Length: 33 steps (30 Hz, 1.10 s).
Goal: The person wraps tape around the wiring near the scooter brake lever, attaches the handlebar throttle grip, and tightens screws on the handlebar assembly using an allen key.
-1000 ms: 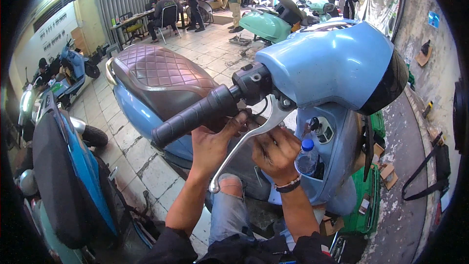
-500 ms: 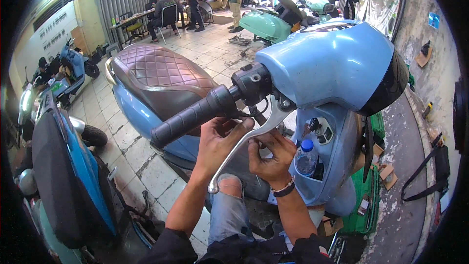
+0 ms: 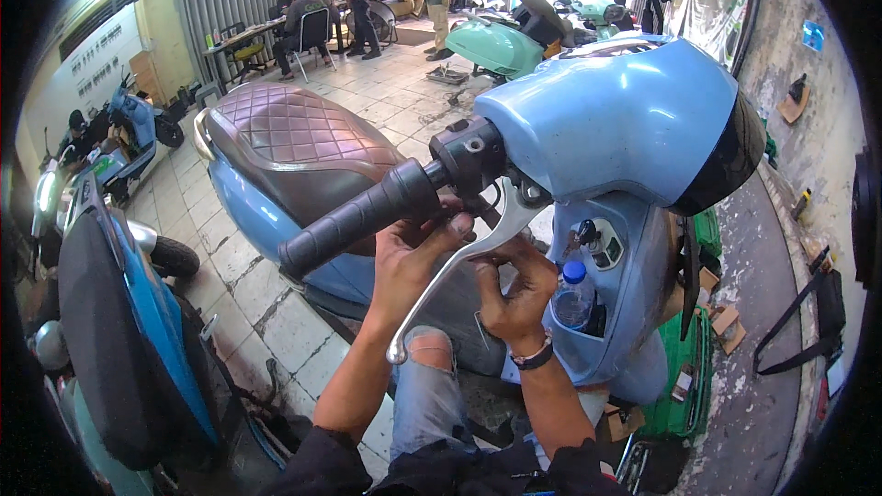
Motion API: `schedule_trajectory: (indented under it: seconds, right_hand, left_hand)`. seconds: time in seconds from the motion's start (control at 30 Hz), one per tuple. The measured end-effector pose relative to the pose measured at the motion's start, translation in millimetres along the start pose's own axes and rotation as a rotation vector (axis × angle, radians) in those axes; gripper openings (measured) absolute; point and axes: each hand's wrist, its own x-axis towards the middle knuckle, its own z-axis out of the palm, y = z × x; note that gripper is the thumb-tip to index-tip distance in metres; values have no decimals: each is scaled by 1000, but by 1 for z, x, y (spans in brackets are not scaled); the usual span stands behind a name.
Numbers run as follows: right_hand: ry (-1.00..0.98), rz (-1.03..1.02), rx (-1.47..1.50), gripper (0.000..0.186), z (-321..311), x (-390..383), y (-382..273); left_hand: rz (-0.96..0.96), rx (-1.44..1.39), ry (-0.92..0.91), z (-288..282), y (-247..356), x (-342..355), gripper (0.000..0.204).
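A blue scooter's handlebar end with a black rubber grip [image 3: 354, 225] and a silver brake lever [image 3: 450, 266] is in front of me. My left hand [image 3: 409, 253] is closed under the grip, behind the lever, thumb near the black switch housing [image 3: 469, 156]. Its fingertips are mostly hidden, so whatever they pinch does not show. My right hand [image 3: 514, 294] is on the other side of the lever, fingers curled and raised to its underside. A thin bent metal rod [image 3: 480, 326] shows beside this hand; whether the fingers grip it is unclear.
A water bottle [image 3: 574, 294] with a blue cap stands in the scooter's front pocket, below the key switch [image 3: 602, 243]. The quilted brown seat [image 3: 299, 129] lies beyond the grip. Another scooter [image 3: 129, 312] is parked at left. A green crate [image 3: 684, 358] sits at right; people [image 3: 358, 0] are far back.
My right hand has turned slightly and its fingers have risen closer behind the lever. The thin rod shows more plainly beside it. My left hand stays almost in place under the grip.
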Motion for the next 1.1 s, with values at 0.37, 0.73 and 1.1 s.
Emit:
schedule_trajectory:
  seconds: [0.37, 0.73, 1.1]
  right_hand:
    - [151, 184, 90, 14, -4, 14, -3]
    - [14, 321, 102, 18, -7, 34, 1]
    - [52, 522, 429, 14, 3, 47, -11]
  left_hand:
    - [127, 60, -38, 0, -5, 3, 25]
    - [151, 2, -36, -7, -10, 5, 30]
    - [252, 122, 93, 3, -10, 3, 28]
